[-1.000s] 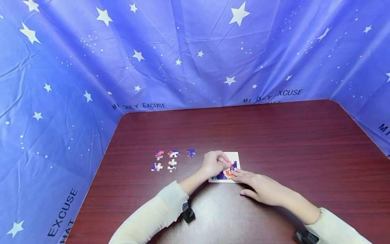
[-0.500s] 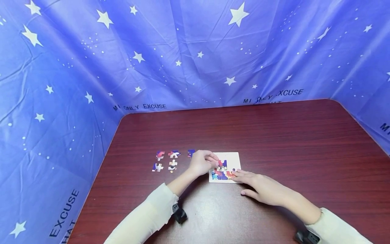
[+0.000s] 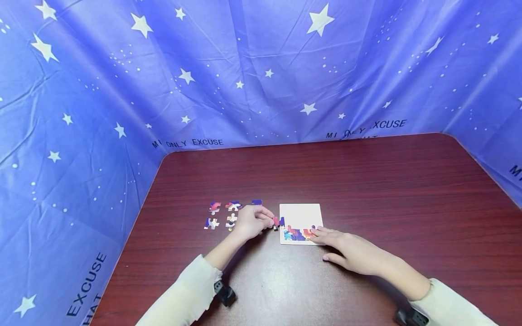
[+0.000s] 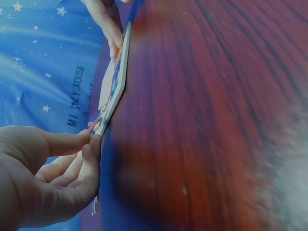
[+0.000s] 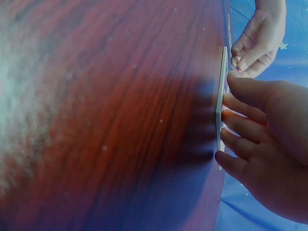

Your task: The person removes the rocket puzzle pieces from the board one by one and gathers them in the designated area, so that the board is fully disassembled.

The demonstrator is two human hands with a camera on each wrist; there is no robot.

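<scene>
My left hand point(image 3: 252, 222) pinches a red and dark-blue jigsaw piece point(image 3: 277, 222) between thumb and fingertips, just left of the white puzzle board point(image 3: 301, 213). In the left wrist view the pinched piece point(image 4: 94, 124) shows at the fingertips, near the board's edge. Joined pieces point(image 3: 294, 234) with a colourful picture fill the board's near strip; its far part shows bare white. My right hand point(image 3: 350, 251) lies with fingers extended, fingertips resting on the board's near right corner. From the right wrist, those straight fingers point(image 5: 243, 122) are seen against the board's edge.
Left of the board lie several loose jigsaw pieces: a red one point(image 3: 215, 207), a white and blue one point(image 3: 234, 205), a pale one point(image 3: 211, 223), and others partly behind the left hand. The dark red wooden table point(image 3: 367, 181) meets a blue star-patterned curtain point(image 3: 261, 54).
My left hand has moved left off the board, carrying the pinched jigsaw piece away from above the joined ones. The right hand has stayed in place on the corner.
</scene>
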